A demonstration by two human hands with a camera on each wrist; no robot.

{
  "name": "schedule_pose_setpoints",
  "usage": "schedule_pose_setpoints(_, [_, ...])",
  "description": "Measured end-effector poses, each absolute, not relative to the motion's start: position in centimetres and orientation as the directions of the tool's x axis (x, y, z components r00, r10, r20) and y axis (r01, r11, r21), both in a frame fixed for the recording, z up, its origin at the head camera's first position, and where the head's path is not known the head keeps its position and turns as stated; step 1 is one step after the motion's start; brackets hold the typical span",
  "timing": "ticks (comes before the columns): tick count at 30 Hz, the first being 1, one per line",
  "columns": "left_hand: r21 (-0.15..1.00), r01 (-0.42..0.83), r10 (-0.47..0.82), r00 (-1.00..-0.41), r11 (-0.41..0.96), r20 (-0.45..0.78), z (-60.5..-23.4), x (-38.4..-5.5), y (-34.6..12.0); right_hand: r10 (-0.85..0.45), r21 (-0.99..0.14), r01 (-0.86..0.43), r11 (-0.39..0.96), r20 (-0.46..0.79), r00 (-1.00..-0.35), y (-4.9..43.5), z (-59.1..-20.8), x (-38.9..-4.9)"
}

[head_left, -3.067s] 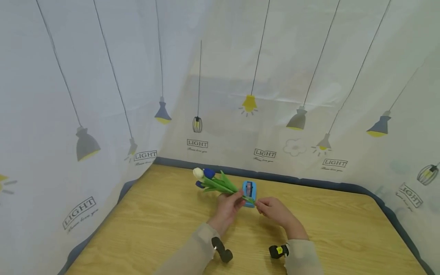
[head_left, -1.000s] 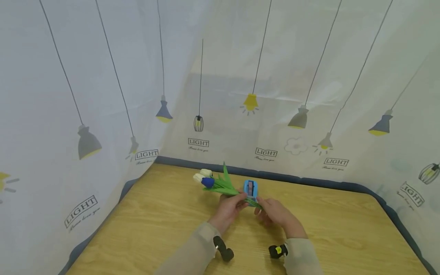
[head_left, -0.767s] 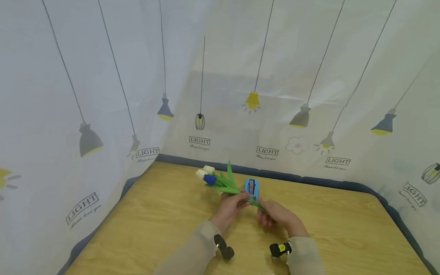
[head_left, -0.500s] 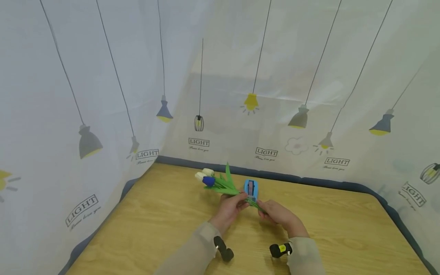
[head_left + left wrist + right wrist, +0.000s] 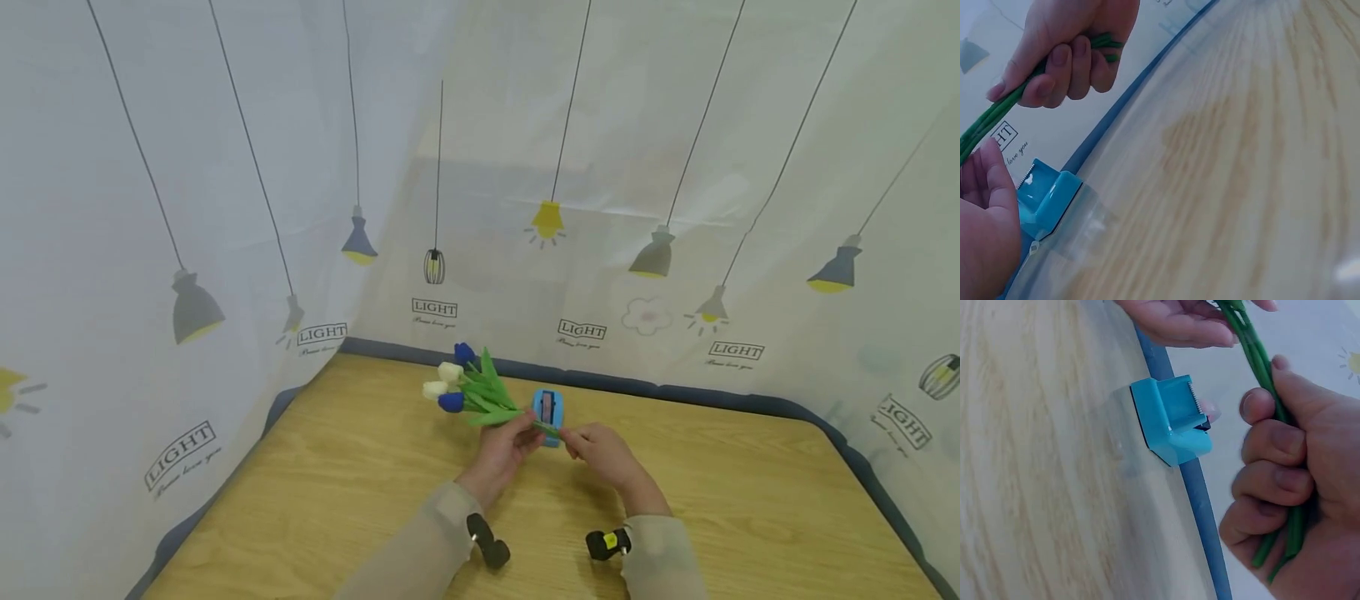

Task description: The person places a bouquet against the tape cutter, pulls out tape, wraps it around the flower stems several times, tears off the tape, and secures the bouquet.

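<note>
A bunch of artificial tulips (image 5: 487,392), with white and blue heads and green leaves, is held over the table, heads to the left. My left hand (image 5: 498,454) holds the stems just below the leaves. Farther down, my right hand (image 5: 606,457) grips the stem ends; in the right wrist view its fingers curl round the green stems (image 5: 1259,359), whose cut ends (image 5: 1294,531) show at the palm. Behind the stems stands a light blue tape dispenser (image 5: 548,406), its toothed cutting edge visible in the right wrist view. Part of the stems is hidden by the fingers.
The wood-grained table (image 5: 360,500) has a dark blue border along its back edge. A pale curtain (image 5: 495,183) printed with hanging lamps surrounds it. Each wrist wears a black camera band (image 5: 487,542).
The bunch has turned in my hands: a second blue tulip now shows at the back and the leaves fan out differently. My right hand has shifted slightly up at the stem ends.
</note>
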State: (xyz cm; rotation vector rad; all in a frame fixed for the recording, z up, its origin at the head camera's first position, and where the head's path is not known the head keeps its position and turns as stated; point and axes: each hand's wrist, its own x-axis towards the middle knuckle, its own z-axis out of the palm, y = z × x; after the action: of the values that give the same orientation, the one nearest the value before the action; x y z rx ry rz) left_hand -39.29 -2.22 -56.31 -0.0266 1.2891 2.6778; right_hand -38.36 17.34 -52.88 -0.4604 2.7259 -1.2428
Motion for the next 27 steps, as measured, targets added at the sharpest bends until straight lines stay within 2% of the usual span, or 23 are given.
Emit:
schedule_pose_setpoints(3, [0.764,-0.162,0.134,-0.986,-0.624,-0.1,-56.3,-39.3,-2.2,-0.269,-0.69,-0.255,0.677,0.09,-0.959,17.3,-53.1,-38.5])
schedule_pose_setpoints(9, [0.747,-0.166,0.13,-0.986,-0.644,-0.107,-56.3,-39.4,-2.1,-0.259,-0.601,-0.319,0.733,0.186,-0.948,17.3,-53.2,-38.4])
schedule_pose_setpoints(15, [0.745,-0.141,0.099,-0.99,-0.652,-0.1,-56.5,-39.5,-2.4,-0.269,-0.561,-0.324,0.762,0.181,-0.946,17.0,-52.9,-38.4])
schedule_pose_setpoints(19, [0.77,-0.134,0.097,-0.991,-0.624,-0.094,-56.8,-39.6,-2.5,-0.287,-0.586,-0.29,0.757,0.1,-0.953,17.1,-52.4,-38.1])
schedule_pose_setpoints(22, [0.79,-0.128,0.107,-0.991,-0.599,-0.08,-57.0,-39.8,-2.4,-0.308,-0.665,-0.217,0.714,-0.02,-0.951,17.3,-52.0,-37.8])
schedule_pose_setpoints(27, [0.814,-0.109,0.116,-0.992,-0.571,-0.051,-57.1,-39.8,-2.4,-0.419,-0.826,-0.031,0.563,-0.252,-0.872,17.9,-51.7,-37.5])
